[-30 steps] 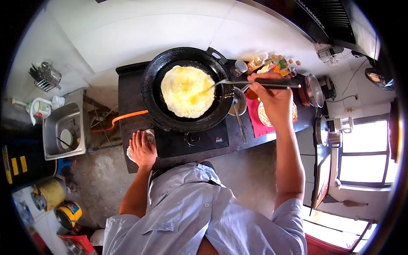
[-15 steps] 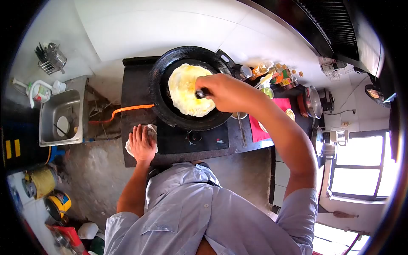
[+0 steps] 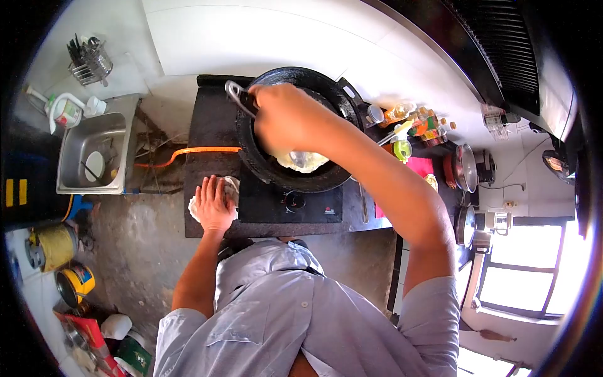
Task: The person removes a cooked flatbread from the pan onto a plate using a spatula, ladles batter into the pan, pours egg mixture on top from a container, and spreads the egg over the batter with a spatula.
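My right hand (image 3: 286,119) is closed round the dark handle of a metal utensil (image 3: 236,92), above the left part of a large black pan (image 3: 301,183). The handle's looped end points up and left; my hand hides part of the tool. A pale yellow flatbread (image 3: 303,162) lies in the pan, mostly covered by my hand and forearm. My left hand (image 3: 213,204) rests on a crumpled white cloth (image 3: 231,190) at the counter's front left, its fingers stretched out flat.
A cooktop (image 3: 292,204) lies under the pan's front. Bottles (image 3: 433,125) and a green-rimmed jar (image 3: 402,149) stand right of it, near a red cloth (image 3: 421,166). An orange hose (image 3: 188,151) runs left towards a metal sink (image 3: 94,154). A range hood (image 3: 496,50) hangs upper right.
My right hand has swung left across the pan with the utensil, whose looped end now points up and left. My left hand stays on the cloth. The view has shifted.
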Demonstrator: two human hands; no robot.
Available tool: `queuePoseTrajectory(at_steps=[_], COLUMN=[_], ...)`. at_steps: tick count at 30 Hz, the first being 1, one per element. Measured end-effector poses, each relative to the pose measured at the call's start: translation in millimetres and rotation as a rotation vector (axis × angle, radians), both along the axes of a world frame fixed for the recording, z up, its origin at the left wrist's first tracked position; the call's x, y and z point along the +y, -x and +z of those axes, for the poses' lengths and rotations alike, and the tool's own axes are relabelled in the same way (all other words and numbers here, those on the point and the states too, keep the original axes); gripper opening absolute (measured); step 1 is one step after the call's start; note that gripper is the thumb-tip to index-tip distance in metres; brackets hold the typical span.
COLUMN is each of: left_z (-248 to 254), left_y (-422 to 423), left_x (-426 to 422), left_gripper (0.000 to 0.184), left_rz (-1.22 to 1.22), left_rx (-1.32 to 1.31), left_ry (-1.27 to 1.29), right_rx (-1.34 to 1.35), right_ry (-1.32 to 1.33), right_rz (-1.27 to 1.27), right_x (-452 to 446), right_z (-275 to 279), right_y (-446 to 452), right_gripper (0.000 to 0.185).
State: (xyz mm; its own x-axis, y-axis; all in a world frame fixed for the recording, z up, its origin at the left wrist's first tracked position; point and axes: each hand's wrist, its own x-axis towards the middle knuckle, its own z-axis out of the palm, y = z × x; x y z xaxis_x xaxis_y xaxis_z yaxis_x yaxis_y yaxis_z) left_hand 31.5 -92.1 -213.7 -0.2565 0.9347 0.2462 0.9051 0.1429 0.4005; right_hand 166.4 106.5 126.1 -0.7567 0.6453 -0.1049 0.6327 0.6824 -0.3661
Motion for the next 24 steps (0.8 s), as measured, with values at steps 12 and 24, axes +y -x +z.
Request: queuePoseTrajectory(at_steps=[12, 24], left_z=[6.1, 4.9], left_y=[-0.9, 0.6], left_x=[1.3, 2.1], left_gripper=[0.052, 0.056], left_rz=[0.002, -0.002], left_rx=[-0.015, -0.030], left_ry=[0.021, 0.028], right_rx=[0.243, -0.151], right_ry=[-0.039, 0.052], right_rz=[-0.348, -0.280], right_x=[63.2, 94.1], right_z=[34.8, 4.7], right_y=[-36.8, 16.9], right_gripper=[0.027, 0.024])
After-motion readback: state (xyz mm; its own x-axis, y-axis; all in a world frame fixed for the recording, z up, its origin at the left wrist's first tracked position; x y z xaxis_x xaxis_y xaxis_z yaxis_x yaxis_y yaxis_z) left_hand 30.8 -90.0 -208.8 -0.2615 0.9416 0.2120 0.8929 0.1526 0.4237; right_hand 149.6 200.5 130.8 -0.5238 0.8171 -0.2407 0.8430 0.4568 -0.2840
